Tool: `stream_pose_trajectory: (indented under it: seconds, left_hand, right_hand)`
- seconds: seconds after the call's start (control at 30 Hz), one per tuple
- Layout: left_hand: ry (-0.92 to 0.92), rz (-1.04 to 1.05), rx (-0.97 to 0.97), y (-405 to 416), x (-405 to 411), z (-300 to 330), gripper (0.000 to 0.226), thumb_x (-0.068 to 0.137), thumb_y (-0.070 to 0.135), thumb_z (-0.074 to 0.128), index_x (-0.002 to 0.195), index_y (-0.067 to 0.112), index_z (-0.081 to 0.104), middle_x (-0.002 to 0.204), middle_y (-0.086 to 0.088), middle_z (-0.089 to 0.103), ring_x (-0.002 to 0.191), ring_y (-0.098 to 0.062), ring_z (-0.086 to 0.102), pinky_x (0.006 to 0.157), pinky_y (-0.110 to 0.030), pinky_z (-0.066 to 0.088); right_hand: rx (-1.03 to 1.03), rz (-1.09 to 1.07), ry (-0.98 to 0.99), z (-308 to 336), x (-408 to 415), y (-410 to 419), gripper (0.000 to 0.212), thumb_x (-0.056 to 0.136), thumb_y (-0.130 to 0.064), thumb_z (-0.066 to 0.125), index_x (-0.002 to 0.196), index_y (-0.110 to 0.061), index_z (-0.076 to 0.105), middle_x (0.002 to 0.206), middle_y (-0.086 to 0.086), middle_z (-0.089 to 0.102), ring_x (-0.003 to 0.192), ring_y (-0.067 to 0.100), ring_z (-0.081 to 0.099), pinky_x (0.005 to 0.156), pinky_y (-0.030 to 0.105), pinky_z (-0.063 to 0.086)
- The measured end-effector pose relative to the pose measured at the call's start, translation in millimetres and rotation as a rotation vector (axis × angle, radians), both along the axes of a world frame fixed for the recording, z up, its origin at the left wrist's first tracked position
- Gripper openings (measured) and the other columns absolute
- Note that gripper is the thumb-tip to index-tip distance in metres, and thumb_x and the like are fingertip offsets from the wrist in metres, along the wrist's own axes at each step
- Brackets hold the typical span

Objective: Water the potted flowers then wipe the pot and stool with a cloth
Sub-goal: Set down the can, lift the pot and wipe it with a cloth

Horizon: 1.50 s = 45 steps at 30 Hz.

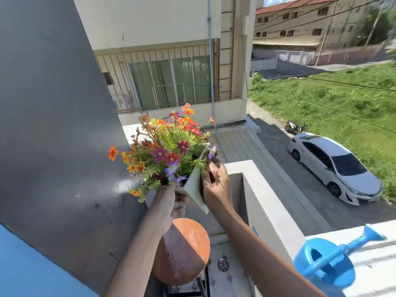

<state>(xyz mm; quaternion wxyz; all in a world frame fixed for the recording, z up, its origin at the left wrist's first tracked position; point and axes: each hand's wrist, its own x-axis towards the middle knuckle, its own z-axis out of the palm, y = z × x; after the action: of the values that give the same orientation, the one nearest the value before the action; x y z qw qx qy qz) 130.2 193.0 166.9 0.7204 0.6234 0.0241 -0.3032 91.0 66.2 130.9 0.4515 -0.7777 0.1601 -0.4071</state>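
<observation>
A white square flower pot (194, 187) full of orange, pink, red and purple flowers (165, 151) is held tilted in the air above the stool. My left hand (171, 203) grips the pot's lower left corner from beneath. My right hand (215, 184) holds its right side at the rim, fingertips among the stems. The round brown wooden stool (185, 251) stands below my forearms, its top streaked with wet marks and with nothing on it. No cloth is in view.
A blue watering can (325, 263) sits on the white balcony ledge (267, 202) at lower right, spout pointing right. A grey wall (53, 125) closes the left side. A floor drain (223, 264) lies beside the stool. Far below are a street and a white car (334, 166).
</observation>
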Motion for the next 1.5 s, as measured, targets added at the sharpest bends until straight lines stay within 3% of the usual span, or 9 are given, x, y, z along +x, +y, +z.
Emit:
stream_pose_trajectory:
  seconds: [0.23, 0.33, 0.47, 0.6, 0.67, 1.0, 1.2, 1.33, 1.5]
  left_hand:
    - [0.094, 0.035, -0.061, 7.3, 21.3, -7.9, 0.027, 0.102, 0.013, 0.034, 0.08, 0.009, 0.048, 0.047, -0.012, 0.049, 0.028, -0.007, 0.028, 0.031, -0.01, 0.018]
    - [0.101, 0.055, -0.056, 3.0, 22.5, -15.2, 0.029, 0.101, 0.009, 0.033, 0.075, 0.008, 0.047, 0.044, -0.01, 0.049, 0.027, -0.006, 0.028, 0.03, -0.009, 0.016]
    - [0.096, 0.063, -0.05, -2.4, 19.7, -18.7, 0.03, 0.101, 0.009, 0.034, 0.072, 0.007, 0.044, 0.045, -0.009, 0.05, 0.026, -0.006, 0.028, 0.028, -0.009, 0.018]
    - [0.009, 0.023, -0.005, -7.6, 12.0, -11.2, 0.03, 0.099, 0.005, 0.032, 0.071, 0.011, 0.044, 0.043, -0.004, 0.047, 0.027, -0.004, 0.027, 0.029, -0.009, 0.016]
    - [0.012, 0.001, -0.021, -6.3, 8.3, -10.1, 0.032, 0.1, 0.009, 0.033, 0.07, 0.011, 0.043, 0.044, -0.004, 0.047, 0.029, -0.005, 0.027, 0.029, -0.011, 0.017]
    - [0.013, -0.062, -0.031, 10.0, 1.4, -6.3, 0.035, 0.095, 0.005, 0.034, 0.062, 0.014, 0.039, 0.053, -0.005, 0.043, 0.038, -0.008, 0.025, 0.035, -0.017, 0.015]
    - [0.01, -0.092, 0.002, 8.3, 1.2, -10.0, 0.035, 0.095, 0.002, 0.035, 0.063, 0.013, 0.042, 0.052, -0.005, 0.047, 0.031, -0.006, 0.029, 0.032, -0.015, 0.015]
    - [0.015, -0.028, -0.027, 2.5, 10.9, -11.4, 0.032, 0.098, 0.006, 0.033, 0.068, 0.014, 0.04, 0.052, -0.007, 0.047, 0.031, -0.006, 0.028, 0.03, -0.013, 0.018]
    - [0.02, 0.003, -0.044, 4.4, 22.9, -9.7, 0.028, 0.097, 0.008, 0.033, 0.07, 0.015, 0.039, 0.059, -0.011, 0.043, 0.03, -0.006, 0.027, 0.029, -0.013, 0.017]
  right_hand:
    - [-0.164, 0.078, 0.098, -45.2, -32.2, 37.7, 0.027, 0.095, -0.009, 0.054, 0.12, -0.008, 0.064, 0.093, -0.002, 0.058, 0.084, 0.009, 0.046, 0.07, 0.014, 0.032]
    - [0.103, 0.101, 0.219, -46.2, -30.6, 30.1, 0.034, 0.102, -0.015, 0.04, 0.114, -0.002, 0.07, 0.099, 0.011, 0.068, 0.086, 0.022, 0.06, 0.073, 0.022, 0.043]
    - [-0.026, 0.015, 0.258, -59.2, -26.3, 21.7, 0.049, 0.105, -0.035, 0.033, 0.138, -0.004, 0.052, 0.142, 0.003, 0.048, 0.133, 0.022, 0.045, 0.103, 0.017, 0.029]
    - [0.108, -0.053, 0.006, -27.3, -15.1, 27.8, 0.011, 0.096, -0.009, 0.056, 0.096, -0.006, 0.067, 0.091, -0.005, 0.059, 0.085, 0.004, 0.048, 0.079, 0.012, 0.036]
    - [0.123, 0.0, -0.032, -7.5, -9.5, 26.3, 0.016, 0.097, -0.01, 0.055, 0.104, -0.004, 0.068, 0.097, -0.002, 0.059, 0.091, 0.001, 0.048, 0.084, 0.003, 0.033]
    - [0.152, -0.2, 0.187, -44.7, 17.8, -42.1, 0.027, 0.098, -0.015, 0.048, 0.105, 0.004, 0.065, 0.104, 0.025, 0.06, 0.096, 0.038, 0.057, 0.075, 0.026, 0.032]
    - [0.13, -0.116, 0.091, -9.3, 23.2, -34.3, 0.029, 0.095, -0.021, 0.047, 0.107, -0.001, 0.065, 0.096, 0.017, 0.056, 0.085, 0.021, 0.05, 0.074, 0.023, 0.033]
    - [0.109, -0.049, 0.045, -5.0, 10.4, 6.4, 0.042, 0.095, -0.028, 0.048, 0.126, -0.002, 0.06, 0.119, 0.016, 0.059, 0.116, 0.027, 0.052, 0.102, 0.036, 0.04]
    - [-0.014, 0.074, -0.002, -50.6, -25.7, 44.5, 0.027, 0.092, -0.008, 0.06, 0.118, -0.004, 0.063, 0.102, -0.002, 0.061, 0.095, -0.008, 0.051, 0.083, 0.008, 0.038]
